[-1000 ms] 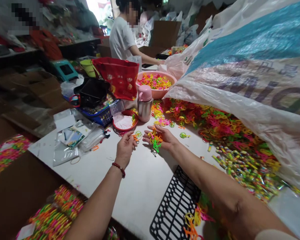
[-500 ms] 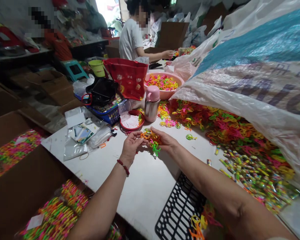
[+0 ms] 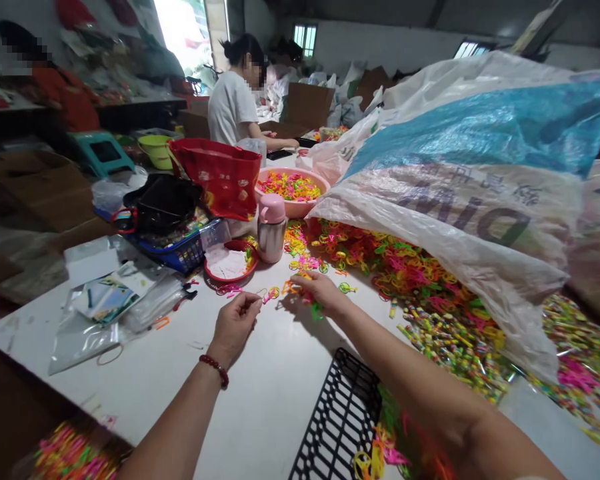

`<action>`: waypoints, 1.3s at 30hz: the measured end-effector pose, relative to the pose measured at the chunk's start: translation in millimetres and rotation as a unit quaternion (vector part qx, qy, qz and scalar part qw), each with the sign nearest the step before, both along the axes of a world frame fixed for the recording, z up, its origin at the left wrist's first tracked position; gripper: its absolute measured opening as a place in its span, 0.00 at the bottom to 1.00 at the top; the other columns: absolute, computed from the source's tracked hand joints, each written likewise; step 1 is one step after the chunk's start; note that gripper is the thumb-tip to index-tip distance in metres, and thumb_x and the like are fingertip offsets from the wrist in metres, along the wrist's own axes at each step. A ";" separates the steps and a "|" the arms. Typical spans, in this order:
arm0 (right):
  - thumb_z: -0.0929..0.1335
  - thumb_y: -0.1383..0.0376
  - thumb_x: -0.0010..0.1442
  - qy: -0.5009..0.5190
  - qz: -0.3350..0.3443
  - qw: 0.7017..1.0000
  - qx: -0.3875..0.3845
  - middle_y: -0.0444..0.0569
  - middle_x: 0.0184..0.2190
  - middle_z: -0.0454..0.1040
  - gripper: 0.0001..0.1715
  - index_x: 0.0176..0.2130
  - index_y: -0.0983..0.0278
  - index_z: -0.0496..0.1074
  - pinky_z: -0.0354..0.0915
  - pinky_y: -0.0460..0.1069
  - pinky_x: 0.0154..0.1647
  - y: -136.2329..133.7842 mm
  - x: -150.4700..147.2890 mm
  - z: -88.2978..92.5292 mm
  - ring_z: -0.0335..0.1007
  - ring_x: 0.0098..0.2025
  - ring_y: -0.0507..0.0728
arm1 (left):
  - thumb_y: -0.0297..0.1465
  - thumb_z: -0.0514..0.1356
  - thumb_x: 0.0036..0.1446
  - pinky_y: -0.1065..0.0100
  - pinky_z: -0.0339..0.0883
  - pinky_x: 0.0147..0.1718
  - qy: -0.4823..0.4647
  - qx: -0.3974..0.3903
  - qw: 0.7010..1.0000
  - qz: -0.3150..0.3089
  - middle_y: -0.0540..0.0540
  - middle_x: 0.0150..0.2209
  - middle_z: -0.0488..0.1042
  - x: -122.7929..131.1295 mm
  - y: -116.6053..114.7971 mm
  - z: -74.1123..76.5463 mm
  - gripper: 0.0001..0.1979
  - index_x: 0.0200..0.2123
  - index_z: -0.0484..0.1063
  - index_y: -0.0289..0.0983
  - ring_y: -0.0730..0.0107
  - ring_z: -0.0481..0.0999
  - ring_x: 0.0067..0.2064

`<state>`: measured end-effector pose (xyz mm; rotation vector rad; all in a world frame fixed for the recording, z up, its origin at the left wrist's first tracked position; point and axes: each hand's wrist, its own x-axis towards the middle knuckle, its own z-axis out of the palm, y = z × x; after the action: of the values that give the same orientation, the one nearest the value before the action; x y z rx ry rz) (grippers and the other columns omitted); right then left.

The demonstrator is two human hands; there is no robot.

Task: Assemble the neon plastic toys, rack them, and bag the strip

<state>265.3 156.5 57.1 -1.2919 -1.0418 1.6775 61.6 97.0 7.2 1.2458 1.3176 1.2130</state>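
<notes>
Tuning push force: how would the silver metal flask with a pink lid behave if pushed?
The flask might tip if pushed high, since it stands tall and narrow. Its shiny, smooth metal could be slippery, and its round body would probably roll once on its side.

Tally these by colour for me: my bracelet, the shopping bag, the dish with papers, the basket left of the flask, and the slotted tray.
Red: 3 (bracelet, bag, dish)
Blue: 1 (basket)
Black: 1 (tray)
Total: 5

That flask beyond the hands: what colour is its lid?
Pink: the lid sits on a silvery flask, shown clearly in the head view.
</notes>
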 end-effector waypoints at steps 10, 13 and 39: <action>0.74 0.65 0.43 -0.135 -0.040 0.989 0.044 0.41 0.19 0.72 0.10 0.27 0.64 0.70 0.60 0.43 0.19 34.5 24.7 -2.7 0.67 0.21 0.51 | 0.28 0.61 0.54 0.55 0.64 0.51 0.280 0.231 0.932 0.013 0.45 0.43 0.76 -6.1 7.5 -4.4 0.14 0.45 0.75 0.39 0.60 0.70 0.48; 0.74 0.64 0.44 -0.090 0.005 0.996 0.012 0.45 0.21 0.74 0.11 0.27 0.64 0.69 0.60 0.43 0.17 17.6 15.1 -0.4 0.69 0.21 0.52 | 0.28 0.61 0.54 0.55 0.64 0.51 0.287 0.241 0.927 0.016 0.44 0.44 0.75 -6.6 7.5 -7.2 0.15 0.47 0.74 0.39 0.60 0.69 0.49; 0.75 0.62 0.42 -0.116 0.102 0.988 0.023 0.37 0.15 0.65 0.17 0.27 0.61 0.64 0.55 0.43 0.16 -11.3 -23.9 2.8 0.60 0.17 0.49 | 0.23 0.55 0.54 0.61 0.63 0.40 0.308 0.247 0.889 -0.232 0.46 0.33 0.72 2.0 -32.3 20.1 0.06 0.35 0.69 0.38 0.63 0.69 0.37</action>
<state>241.4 145.2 59.8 -1.4152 -1.3821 1.6676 63.6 64.7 27.4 2.3061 1.0406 0.8446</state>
